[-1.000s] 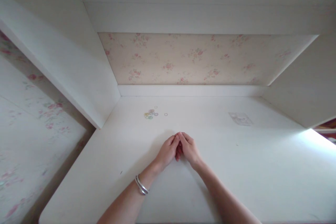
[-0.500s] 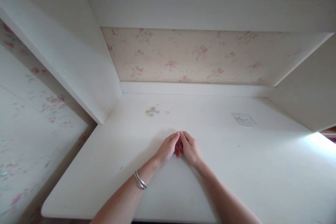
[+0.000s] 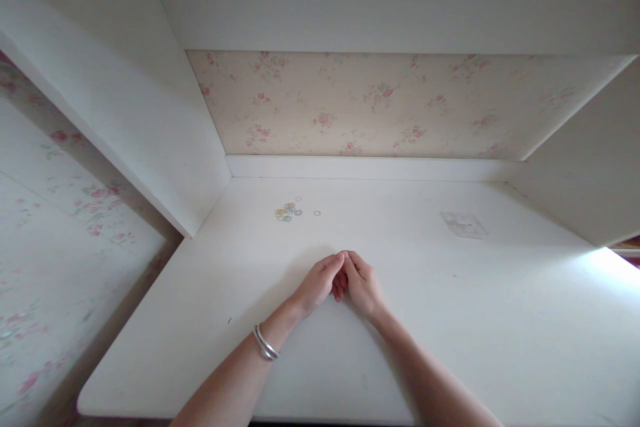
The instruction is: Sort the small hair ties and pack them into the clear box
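The left hand (image 3: 317, 283) and right hand (image 3: 364, 285) meet at curled fingertips; whether they pinch anything, I cannot tell. Beyond them on the smooth white tabletop (image 3: 500, 320), small thin multicoloured rings (image 3: 287, 219) lie leftward, a flat translucent packet (image 3: 463, 225) rightward.

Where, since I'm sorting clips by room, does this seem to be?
Probably a room in a home, at a desk or similar built-in unit: there is a white tabletop, a tall white side panel and floral wallpaper behind.
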`<state>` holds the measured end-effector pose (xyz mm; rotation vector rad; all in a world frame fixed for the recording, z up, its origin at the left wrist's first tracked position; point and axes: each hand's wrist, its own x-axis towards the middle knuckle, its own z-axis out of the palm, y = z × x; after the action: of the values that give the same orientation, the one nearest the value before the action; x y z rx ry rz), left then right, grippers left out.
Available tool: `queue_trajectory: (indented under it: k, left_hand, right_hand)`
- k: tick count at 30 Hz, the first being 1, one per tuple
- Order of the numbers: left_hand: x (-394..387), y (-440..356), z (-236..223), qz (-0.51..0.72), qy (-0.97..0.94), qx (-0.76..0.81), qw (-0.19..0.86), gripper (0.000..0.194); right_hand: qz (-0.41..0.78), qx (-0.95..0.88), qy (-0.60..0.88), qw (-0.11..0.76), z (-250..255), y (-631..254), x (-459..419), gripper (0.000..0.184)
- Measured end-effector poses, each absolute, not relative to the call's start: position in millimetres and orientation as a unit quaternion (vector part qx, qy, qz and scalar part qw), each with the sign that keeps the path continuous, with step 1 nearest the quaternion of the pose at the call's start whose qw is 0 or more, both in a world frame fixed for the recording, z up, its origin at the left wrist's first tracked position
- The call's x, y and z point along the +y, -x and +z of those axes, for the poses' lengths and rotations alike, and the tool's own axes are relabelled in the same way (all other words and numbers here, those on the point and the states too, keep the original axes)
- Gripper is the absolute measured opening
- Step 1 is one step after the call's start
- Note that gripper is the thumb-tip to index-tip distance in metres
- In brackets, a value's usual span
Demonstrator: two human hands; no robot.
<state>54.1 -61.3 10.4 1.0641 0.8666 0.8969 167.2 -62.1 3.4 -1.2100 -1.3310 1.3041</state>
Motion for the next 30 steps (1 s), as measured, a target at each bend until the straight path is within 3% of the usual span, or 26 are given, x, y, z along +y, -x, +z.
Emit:
queue_trajectory:
  k: [30]
  left_hand:
    - [-61.3, -54.5, 10.5, 0.395, -0.485, 0.399, 0.67, 0.046]
  right_hand:
    - [0.534, -0.534, 0.485, 0.442, -1.0, -168.7, -60.6, 0.041]
